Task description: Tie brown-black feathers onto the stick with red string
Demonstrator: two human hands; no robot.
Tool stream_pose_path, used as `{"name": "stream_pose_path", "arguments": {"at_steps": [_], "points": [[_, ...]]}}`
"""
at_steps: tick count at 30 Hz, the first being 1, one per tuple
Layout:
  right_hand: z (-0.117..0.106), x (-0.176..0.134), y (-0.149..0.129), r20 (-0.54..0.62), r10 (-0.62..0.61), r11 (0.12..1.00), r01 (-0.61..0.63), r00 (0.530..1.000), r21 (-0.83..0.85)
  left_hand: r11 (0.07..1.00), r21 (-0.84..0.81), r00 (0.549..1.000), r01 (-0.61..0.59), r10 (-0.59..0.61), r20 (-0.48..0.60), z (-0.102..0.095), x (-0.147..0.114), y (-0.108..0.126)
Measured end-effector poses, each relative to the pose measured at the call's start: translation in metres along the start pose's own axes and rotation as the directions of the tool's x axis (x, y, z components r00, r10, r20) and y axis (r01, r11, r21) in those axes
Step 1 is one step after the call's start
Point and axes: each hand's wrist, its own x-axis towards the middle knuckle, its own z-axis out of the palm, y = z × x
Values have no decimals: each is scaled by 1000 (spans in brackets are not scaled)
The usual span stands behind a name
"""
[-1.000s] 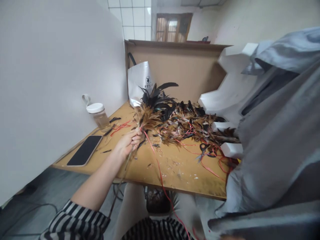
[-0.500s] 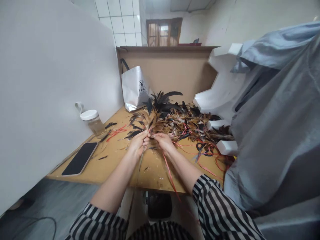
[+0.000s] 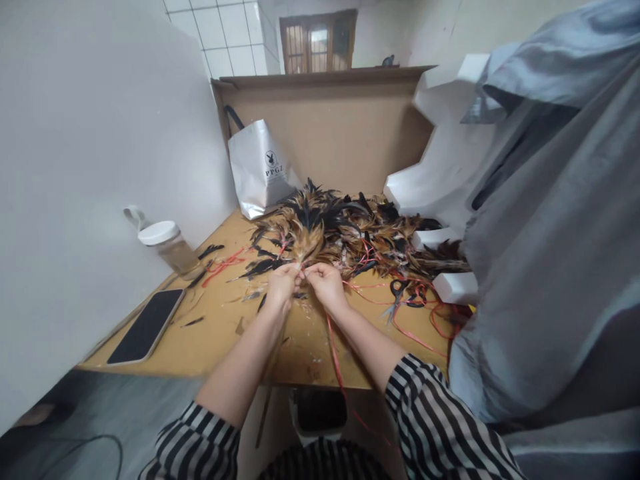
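My left hand [image 3: 283,288] is closed round the base of a feather bundle [image 3: 308,244], tan in front with black plumes behind. A thin stick [image 3: 263,417], blurred, slants down below that hand toward my lap. Close beside it, my right hand [image 3: 327,288] pinches red ribbon [image 3: 335,353] at the bundle's base. The ribbon's loose end hangs over the table's front edge. Fingertips of both hands nearly meet, so the exact wrapping point is hidden. Behind and to the right spreads a pile of brown and black feathers [image 3: 390,250].
Black-handled scissors [image 3: 399,293] lie right of my hands among red ribbon strands. On the left are a phone [image 3: 146,327] and a lidded jar [image 3: 173,248]. A silver bag [image 3: 260,170] stands at the back. White foam [image 3: 456,288] and grey cloth [image 3: 540,267] border the right.
My hands have drawn closer together at the bundle's base, and the feathers stand more upright. The stick has swung lower toward me. The whole view has shifted slightly.
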Motion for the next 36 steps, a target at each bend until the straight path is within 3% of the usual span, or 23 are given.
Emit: {"name": "stream_pose_path", "arguments": {"at_steps": [5,9,13,17,20,28,31,34,36], "points": [[8,-7,-1,34,-1,998,3,999,-60,998,60,996,-12,18,-92,-5,4,-14],[13,-4,4,-20,34,996,-32,999,86,987,132,985,-95,112,-131,-7,8,-22],[7,2,5,-17,91,974,-85,996,211,955,191,965,-227,247,-87,-5,5,-26],[-4,5,3,33,108,966,-113,994,231,954,181,967,-239,251,-46,0,-3,-28],[-8,6,2,72,119,961,-133,990,241,945,201,958,-256,276,-74,3,-8,-27],[-13,9,0,19,188,953,-187,982,239,943,252,965,-218,247,-85,5,-12,-22],[-13,9,0,69,215,933,-226,974,281,848,400,914,-348,402,-57,2,-17,-19],[-11,9,2,144,233,899,-269,962,347,635,612,814,-471,580,25,-1,-24,-17],[-10,9,3,154,243,881,-284,958,379,514,706,780,-487,619,88,-3,-27,-17]]}}
